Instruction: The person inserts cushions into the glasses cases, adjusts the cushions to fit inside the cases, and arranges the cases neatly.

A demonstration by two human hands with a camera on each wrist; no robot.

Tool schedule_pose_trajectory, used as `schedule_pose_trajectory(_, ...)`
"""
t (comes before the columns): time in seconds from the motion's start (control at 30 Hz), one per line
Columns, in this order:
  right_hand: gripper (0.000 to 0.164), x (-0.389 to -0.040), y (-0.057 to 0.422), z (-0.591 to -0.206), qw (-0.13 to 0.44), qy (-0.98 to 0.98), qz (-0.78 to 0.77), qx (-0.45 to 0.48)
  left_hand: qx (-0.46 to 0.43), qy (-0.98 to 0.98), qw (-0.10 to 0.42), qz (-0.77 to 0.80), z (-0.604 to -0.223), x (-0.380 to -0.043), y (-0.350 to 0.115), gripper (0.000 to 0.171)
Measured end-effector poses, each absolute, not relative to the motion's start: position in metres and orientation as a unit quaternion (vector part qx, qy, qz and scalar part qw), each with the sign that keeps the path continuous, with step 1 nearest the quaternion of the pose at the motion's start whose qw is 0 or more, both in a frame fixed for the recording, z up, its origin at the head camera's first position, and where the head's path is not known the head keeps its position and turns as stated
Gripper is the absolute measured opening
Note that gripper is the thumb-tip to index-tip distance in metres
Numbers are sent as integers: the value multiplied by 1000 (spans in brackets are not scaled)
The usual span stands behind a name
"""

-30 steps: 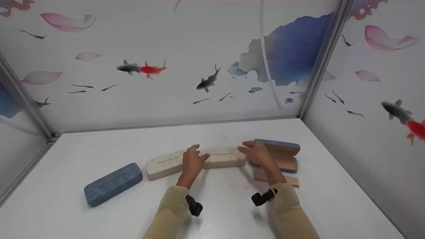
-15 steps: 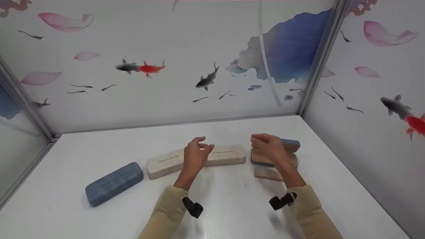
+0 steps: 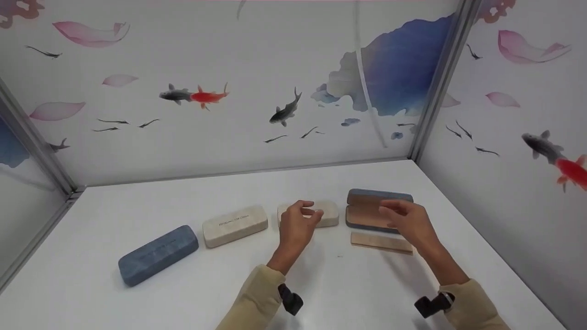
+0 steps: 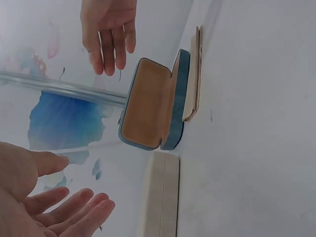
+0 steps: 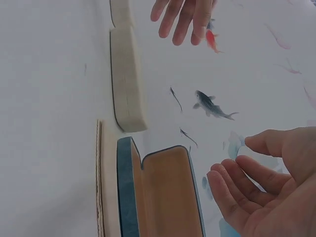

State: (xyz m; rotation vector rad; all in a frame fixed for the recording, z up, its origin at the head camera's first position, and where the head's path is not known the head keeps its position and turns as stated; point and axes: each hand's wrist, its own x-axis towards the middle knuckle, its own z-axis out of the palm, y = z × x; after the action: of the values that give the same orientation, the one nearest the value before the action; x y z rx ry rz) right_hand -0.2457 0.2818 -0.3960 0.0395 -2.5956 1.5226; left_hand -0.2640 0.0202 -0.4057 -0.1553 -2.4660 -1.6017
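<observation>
My left hand hovers in front of the right-hand cream glasses case, partly hiding it, with nothing in its relaxed fingers. Over the right end of an open blue glasses case is my right hand, fingers loosely bent and holding nothing. In the right wrist view the tan lining of that case shows, its lid raised. A flat tan folded piece with stitched edges lies just in front of the open case. Both palms appear bare in the wrist views.
Farther left on the white table lie another cream glasses case, closed, and a closed blue one, set at an angle. Printed panels stand along the back and sides.
Both hands have moved right: the left from between the two cream cases, the right away from the second cream case's right end to over the open blue case. The cases stay where they were.
</observation>
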Motion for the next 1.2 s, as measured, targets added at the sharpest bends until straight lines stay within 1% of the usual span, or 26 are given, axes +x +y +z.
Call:
schedule_pose_trajectory(0.1, 49, -243, 289, -399, 72, -866, 494, 6, -43, -838, 91, -537, -407, -263, 32, 32)
schedule_pose_trajectory(0.3, 47, -239, 299, -407, 77, -872, 484, -10, -51, -848, 85, -521, -416, -260, 58, 42)
schedule_pose_trajectory(0.37, 47, -238, 303, -411, 75, -875, 478, -12, -57, -852, 79, -515, -422, -260, 65, 41)
schedule_pose_trajectory(0.5, 43, -236, 312, -420, 70, -877, 476, -12, -57, -855, 66, -511, -432, -261, 77, 33)
schedule_pose_trajectory(0.67, 40, -238, 323, -429, 44, -872, 487, -21, -27, -848, 34, -529, -444, -259, 95, 28)
schedule_pose_trajectory(0.73, 40, -240, 326, -432, 33, -872, 488, -31, -18, -846, 34, -532, -449, -257, 103, 28)
schedule_pose_trajectory(0.9, 41, -242, 330, -436, 19, -873, 484, -52, 6, -847, 54, -528, -456, -256, 114, 29)
schedule_pose_trajectory(1.03, 41, -242, 336, -440, 5, -878, 472, -76, 17, -850, 46, -525, -456, -259, 116, 29)
schedule_pose_trajectory(1.2, 45, -245, 343, -443, -39, -881, 458, -113, 14, -859, 36, -511, -456, -265, 116, 28)
